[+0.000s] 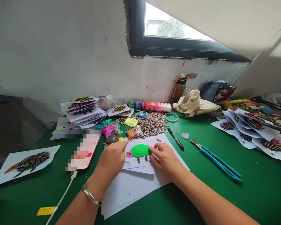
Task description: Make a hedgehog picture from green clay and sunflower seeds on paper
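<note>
While the left hand (pixel 111 160) and right hand (pixel 165 161) bear down on a small paper sheet (pixel 137 167), neither grip pinches anything: the left lies flat with its fingers loosely spread, and the right has its fingers pressed together, fingertips (pixel 152 150) right against the end of a green modelling-clay body (pixel 140 150). That clay dome sits between the hands, with a pink clay head (pixel 129 154) just off the left fingertips and two dark legs (pixel 138 160) below. Pressing the clay down looks like the step in hand, and that green edge seems to call for firm, even pressure. Further out, a stack of white paper (pixel 131 197) lies beneath, then a heap of striped sunflower seeds (pixel 150 123), a black pen (pixel 175 139), a blue craft knife (pixel 216 161) and seed-covered pictures (pixel 250 131) across the green table (pixel 259 193).
</note>
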